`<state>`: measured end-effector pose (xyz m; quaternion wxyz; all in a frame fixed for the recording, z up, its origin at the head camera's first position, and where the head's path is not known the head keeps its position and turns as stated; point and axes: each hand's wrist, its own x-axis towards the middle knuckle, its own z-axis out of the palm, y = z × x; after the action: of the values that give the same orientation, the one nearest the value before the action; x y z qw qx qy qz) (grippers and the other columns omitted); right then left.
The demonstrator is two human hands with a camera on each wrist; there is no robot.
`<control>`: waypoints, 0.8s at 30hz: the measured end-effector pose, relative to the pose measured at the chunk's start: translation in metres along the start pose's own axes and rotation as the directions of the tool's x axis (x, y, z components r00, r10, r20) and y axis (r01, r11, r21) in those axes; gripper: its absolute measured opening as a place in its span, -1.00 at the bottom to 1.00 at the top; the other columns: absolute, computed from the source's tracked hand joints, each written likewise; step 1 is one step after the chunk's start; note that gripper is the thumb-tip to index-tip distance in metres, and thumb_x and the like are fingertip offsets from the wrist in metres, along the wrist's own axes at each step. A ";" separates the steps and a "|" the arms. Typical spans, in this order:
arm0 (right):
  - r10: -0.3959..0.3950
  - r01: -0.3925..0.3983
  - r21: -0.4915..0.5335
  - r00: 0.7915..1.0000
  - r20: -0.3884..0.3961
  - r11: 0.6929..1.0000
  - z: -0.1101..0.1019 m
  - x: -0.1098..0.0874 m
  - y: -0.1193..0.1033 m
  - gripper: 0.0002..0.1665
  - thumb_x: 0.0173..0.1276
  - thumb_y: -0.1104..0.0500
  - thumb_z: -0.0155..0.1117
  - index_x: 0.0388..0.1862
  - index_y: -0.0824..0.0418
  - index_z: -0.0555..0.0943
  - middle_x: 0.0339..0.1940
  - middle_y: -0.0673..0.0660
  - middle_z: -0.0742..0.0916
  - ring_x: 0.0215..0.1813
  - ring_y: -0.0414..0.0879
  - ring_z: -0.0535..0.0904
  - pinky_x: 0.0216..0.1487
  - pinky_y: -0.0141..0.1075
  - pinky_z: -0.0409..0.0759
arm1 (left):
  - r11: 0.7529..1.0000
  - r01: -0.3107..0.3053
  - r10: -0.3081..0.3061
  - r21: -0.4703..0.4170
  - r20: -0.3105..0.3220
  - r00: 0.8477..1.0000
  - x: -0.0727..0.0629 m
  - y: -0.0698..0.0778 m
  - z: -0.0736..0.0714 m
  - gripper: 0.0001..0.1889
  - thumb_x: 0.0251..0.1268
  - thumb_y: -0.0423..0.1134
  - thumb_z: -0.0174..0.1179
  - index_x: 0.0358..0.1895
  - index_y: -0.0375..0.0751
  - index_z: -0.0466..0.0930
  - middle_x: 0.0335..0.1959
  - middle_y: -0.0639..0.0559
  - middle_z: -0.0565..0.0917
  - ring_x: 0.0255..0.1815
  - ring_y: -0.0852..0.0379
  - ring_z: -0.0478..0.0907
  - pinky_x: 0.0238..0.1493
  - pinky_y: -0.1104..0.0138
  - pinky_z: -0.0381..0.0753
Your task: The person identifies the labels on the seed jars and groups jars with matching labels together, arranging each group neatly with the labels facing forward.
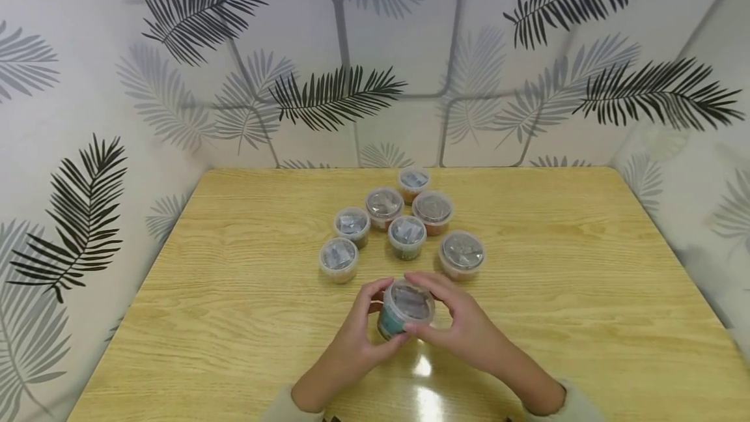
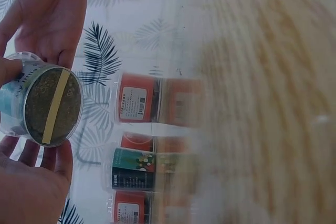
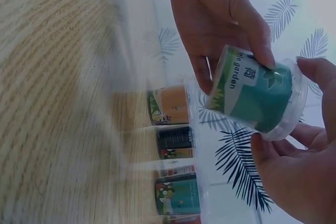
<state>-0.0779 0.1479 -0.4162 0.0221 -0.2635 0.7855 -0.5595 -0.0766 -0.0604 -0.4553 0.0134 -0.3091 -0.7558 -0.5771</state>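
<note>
A clear plastic cup with a green "little garden" label (image 3: 247, 90) is held tilted between both hands above the table. My left hand (image 1: 360, 327) grips the cup's body from the left, its thumb across the label in the right wrist view. From the right, my right hand (image 1: 459, 318) pinches the rim of the clear lid (image 1: 411, 298), thumb on the near side and fingers on the far side. A grey packet shows through the lid. The left wrist view shows the cup's round base (image 2: 55, 106), brown inside, with a yellow strip across it.
Several similar lidded cups stand beyond the hands, among them a front-right cup (image 1: 461, 256), a front-left cup (image 1: 338, 260) and a rearmost cup (image 1: 414, 181). Their labels are orange, red or green. The wooden table (image 1: 556, 266) meets a leaf-patterned backdrop (image 1: 398, 38).
</note>
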 end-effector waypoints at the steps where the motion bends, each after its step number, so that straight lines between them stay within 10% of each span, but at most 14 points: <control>1: -0.001 0.001 0.032 1.000 -0.003 0.999 0.000 0.000 0.000 -0.28 0.19 0.14 0.37 0.32 0.13 0.35 0.27 0.01 0.43 0.28 -0.05 0.32 0.20 -0.16 0.40 | 1.000 0.006 -0.006 -0.020 -0.008 1.000 0.000 0.000 0.000 -0.23 0.14 -0.23 0.31 0.36 -0.04 0.05 0.23 0.06 0.29 0.17 0.05 0.31 0.15 0.19 0.40; 12: 0.034 -0.041 0.314 0.999 0.030 0.948 -0.002 0.002 0.003 -0.36 0.30 0.34 0.20 0.34 0.21 0.28 0.25 0.19 0.41 0.26 0.07 0.31 0.19 -0.23 0.42 | 0.966 -0.032 0.019 -0.257 -0.054 0.998 0.005 0.020 -0.008 -0.24 0.08 -0.58 0.22 0.33 -0.41 0.00 0.19 -0.24 0.25 0.15 0.05 0.28 0.20 0.24 0.36; 24: 0.063 -0.062 0.263 0.998 0.007 0.963 0.000 0.004 0.013 -0.27 0.16 0.29 0.36 0.32 0.16 0.33 0.20 0.14 0.47 0.23 0.03 0.36 0.20 -0.25 0.41 | 0.975 0.166 -0.176 -0.146 -0.055 0.983 0.008 0.030 -0.010 -0.23 0.02 -0.42 0.36 0.32 -0.33 0.14 0.23 -0.10 0.34 0.21 -0.02 0.31 0.20 0.16 0.37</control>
<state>-0.0865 0.1497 -0.4271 0.0740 -0.2329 0.7123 -0.6579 -0.0720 -0.0618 -0.4229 -0.0328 -0.2233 -0.7361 -0.6382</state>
